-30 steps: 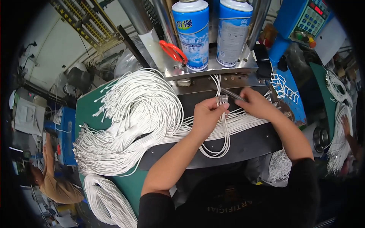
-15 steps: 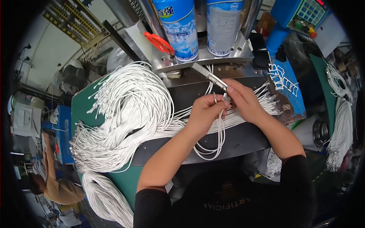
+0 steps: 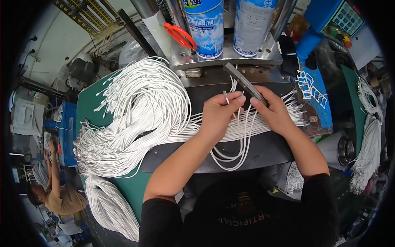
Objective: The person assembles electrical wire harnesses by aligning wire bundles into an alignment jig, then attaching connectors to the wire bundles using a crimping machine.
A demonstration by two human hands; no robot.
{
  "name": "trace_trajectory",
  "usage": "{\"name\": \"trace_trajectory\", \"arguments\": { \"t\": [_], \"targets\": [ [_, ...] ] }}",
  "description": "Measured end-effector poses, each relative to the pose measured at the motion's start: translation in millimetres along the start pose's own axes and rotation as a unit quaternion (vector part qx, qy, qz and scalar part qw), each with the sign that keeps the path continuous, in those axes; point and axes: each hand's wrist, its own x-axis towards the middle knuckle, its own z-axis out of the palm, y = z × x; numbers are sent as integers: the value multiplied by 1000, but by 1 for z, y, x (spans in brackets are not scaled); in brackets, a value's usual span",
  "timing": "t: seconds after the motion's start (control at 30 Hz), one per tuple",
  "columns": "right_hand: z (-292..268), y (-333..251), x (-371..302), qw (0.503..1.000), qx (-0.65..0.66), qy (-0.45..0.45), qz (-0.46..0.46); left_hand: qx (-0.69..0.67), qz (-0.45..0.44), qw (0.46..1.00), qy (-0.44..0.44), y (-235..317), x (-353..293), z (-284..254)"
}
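My left hand (image 3: pixel 217 116) is closed, pinching a thin white cable (image 3: pixel 247 142) between thumb and fingers; a small metallic connector end sticks up from the fingers. Below both hands that cable hangs in loose loops over the black work surface. In my right hand (image 3: pixel 272 110) is a narrow grey metal bar (image 3: pixel 239 79), tilted with its free end up and to the left. Under my hands lies a row of white cables (image 3: pixel 267 122) side by side, their ends toward the right. A large coiled heap of similar cables (image 3: pixel 164 96) spreads to the left.
Two blue-and-white spray cans (image 3: pixel 207 35) stand on the metal machine base (image 3: pixel 263 57), beside red-handled scissors or pliers (image 3: pixel 179 36). White plastic frame pieces (image 3: pixel 310 88) lie at right, below a keypad panel (image 3: pixel 345 19). Another person (image 3: pixel 63 199) works at far left.
My hands have drawn slightly apart, and the metal bar has turned to show a darker side. The cable loop hangs wider between them. The whole view has shifted a little.
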Motion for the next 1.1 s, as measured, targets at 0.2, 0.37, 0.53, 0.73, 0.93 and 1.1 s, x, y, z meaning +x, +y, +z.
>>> {"name": "trace_trajectory", "arguments": {
  "t": [0.2, 0.37, 0.53, 0.73, 0.93, 1.1],
  "targets": [
    [-7, -14, 6, 987, -139, -66, 51, 97, 68, 992, -50, -1, 9, -13],
    [-10, -1, 7, 993, -69, -52, 75, 102, 50, 991, -64, -5, 14, -10],
    [-14, 6, 8, 978, -200, -10, -59, 125, 48, 988, -73, 0, 20, -8],
    [-17, 5, 5, 996, -68, -52, 35, 19, -27, 997, -66, 3, 17, -19],
    [-25, -1, 1, 980, -188, -64, -16, 110, -20, 991, -79, 0, 27, -20],
    [-38, 33, -27, 973, -225, 13, -52, 65, 41, 997, 27, 11, 24, 2]
  ]
}}
